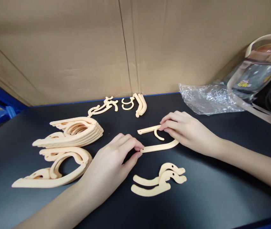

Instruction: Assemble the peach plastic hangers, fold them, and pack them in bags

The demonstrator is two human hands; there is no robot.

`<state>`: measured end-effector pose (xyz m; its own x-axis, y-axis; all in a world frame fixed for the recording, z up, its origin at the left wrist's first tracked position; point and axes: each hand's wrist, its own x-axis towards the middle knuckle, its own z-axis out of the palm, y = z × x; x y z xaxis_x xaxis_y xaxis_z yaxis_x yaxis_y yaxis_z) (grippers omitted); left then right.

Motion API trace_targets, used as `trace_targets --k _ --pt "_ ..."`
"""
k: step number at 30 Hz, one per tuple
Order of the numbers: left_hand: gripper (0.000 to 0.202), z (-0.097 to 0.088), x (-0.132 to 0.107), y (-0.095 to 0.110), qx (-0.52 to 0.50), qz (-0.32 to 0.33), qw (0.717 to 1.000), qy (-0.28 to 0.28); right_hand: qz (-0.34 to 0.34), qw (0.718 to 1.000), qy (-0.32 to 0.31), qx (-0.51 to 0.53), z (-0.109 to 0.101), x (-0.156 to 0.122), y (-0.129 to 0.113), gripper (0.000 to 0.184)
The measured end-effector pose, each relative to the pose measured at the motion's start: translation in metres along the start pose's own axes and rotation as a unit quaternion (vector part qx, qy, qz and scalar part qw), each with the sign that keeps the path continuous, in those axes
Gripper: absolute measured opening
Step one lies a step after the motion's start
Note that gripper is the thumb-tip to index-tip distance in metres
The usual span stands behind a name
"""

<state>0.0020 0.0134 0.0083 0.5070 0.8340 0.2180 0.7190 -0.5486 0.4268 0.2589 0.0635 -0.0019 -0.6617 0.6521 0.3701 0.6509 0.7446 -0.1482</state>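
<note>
A cream plastic folding hanger [160, 147] lies between my hands on the black tabletop, its two arms apart and a curved hook [158, 135] between them. My left hand [119, 156] pinches the tip of the nearer arm between thumb and fingers. On the farther arm, close to the hanger's bend, my right hand [185, 130] is closed, covering part of the joint. Just in front of the hanger lie two loose curved pieces [151, 190], one overlapping the other, with small holes in them. Left of my left hand sit folded hangers in two stacks, a farther one [87, 136] and a nearer one [61, 182].
Against the cardboard wall [78, 47] lie more loose parts: a small pile of curved pieces [104, 108], hooks [127, 105] and several straight arms [141, 105]. A crumpled clear plastic bag [204, 98] and a strapped bottle [254, 76] occupy the back right. Blue framing [2, 98] edges the left side.
</note>
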Motion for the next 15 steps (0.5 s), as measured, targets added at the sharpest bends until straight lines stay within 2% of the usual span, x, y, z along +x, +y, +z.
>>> trace_targets --k 4,8,11,15 --pt "0.007 -0.005 -0.003 0.008 -0.029 0.071 0.997 -0.010 -0.048 0.998 0.031 0.007 -0.007 -0.001 -0.010 0.021" --pt "0.032 -0.006 -0.008 0.020 -0.027 0.153 0.986 -0.065 -0.121 0.992 0.034 -0.004 -0.012 -0.002 -0.022 0.021" --pt "0.038 -0.004 -0.011 0.027 0.018 0.185 0.977 -0.101 -0.151 0.988 0.035 -0.006 -0.011 -0.003 -0.026 0.023" --pt "0.029 0.001 -0.014 0.031 0.092 0.231 0.966 -0.071 -0.157 0.987 0.039 0.025 -0.008 -0.004 -0.027 0.024"
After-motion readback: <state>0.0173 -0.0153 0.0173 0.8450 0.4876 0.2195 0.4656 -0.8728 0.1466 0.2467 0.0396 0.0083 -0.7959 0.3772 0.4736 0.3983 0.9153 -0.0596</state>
